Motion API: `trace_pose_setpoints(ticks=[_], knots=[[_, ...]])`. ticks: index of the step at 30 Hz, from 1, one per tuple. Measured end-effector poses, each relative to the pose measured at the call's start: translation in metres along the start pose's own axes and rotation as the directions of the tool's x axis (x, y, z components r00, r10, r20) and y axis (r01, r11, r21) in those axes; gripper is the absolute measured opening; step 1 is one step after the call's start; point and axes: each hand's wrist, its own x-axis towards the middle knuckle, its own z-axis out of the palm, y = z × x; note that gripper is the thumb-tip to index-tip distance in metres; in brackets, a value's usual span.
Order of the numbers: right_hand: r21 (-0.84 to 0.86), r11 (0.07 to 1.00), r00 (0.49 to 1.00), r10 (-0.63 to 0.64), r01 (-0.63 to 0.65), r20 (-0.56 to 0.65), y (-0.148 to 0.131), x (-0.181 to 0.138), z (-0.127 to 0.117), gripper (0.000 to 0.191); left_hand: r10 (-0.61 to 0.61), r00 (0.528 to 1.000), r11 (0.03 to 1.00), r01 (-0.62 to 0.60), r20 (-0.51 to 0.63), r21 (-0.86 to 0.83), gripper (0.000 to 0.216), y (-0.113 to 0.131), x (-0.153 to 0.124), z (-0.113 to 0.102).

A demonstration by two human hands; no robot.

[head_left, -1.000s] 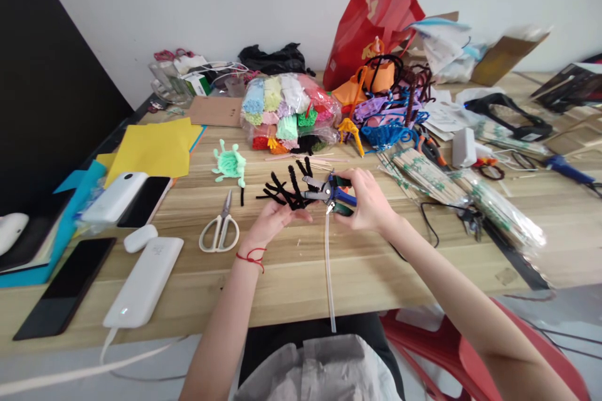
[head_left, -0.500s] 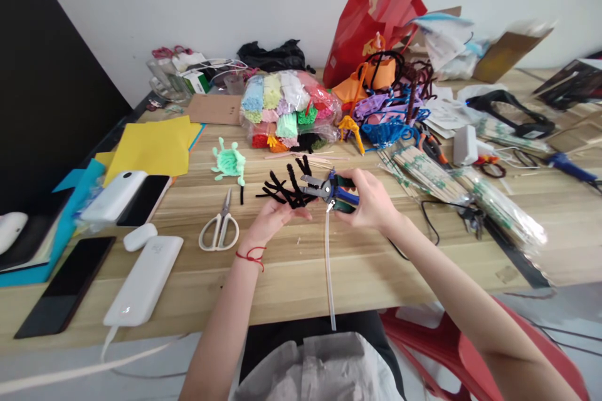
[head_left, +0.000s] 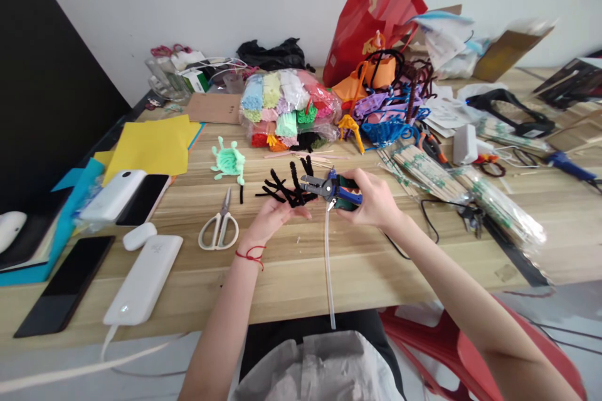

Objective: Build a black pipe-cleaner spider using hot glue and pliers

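Note:
My left hand [head_left: 277, 216] is closed on a bunch of crossed black pipe cleaners [head_left: 294, 191], whose ends fan out above the fingers. My right hand [head_left: 374, 200] grips the blue and dark green handles of wire-stripping pliers [head_left: 327, 188]. Their jaws point left and reach the right side of the black bunch; I cannot tell whether they pinch a stem. Below the pliers hangs a thin whitish strip [head_left: 329, 269]. Left of my left hand lie white-handled scissors [head_left: 219, 229], a short black pipe cleaner piece [head_left: 241, 194] and a mint green pipe cleaner figure [head_left: 229, 161].
Behind my hands sits a clear bag of coloured pipe cleaner bundles [head_left: 286, 103], beside a tangled coloured pile [head_left: 385, 109] and a red bag [head_left: 376, 19]. Wrapped stick packs [head_left: 427, 172] lie right. A white power bank [head_left: 143, 279], phones and yellow paper [head_left: 150, 147] are left.
The pliers and right hand have shifted very slightly right, and the black stems have tilted a little. Both hands keep their holds.

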Motion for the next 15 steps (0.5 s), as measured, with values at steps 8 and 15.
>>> trace_pose_setpoints(ticks=[8, 15], knots=[[-0.024, 1.0, 1.0, -0.001, 0.001, -0.008, 0.0021, -0.0016, 0.0009, 0.043, 0.008, 1.0, 0.999, -0.008, 0.006, -0.031, 0.044, -0.0031, 0.001, -0.0031], [0.027, 0.998, 0.998, -0.058, 0.058, 0.004, 0.0028, -0.0002, 0.0022, 0.059, 0.021, 1.0, 0.998, -0.02, 0.013, -0.054, 0.039, -0.0052, 0.002, -0.0052]])
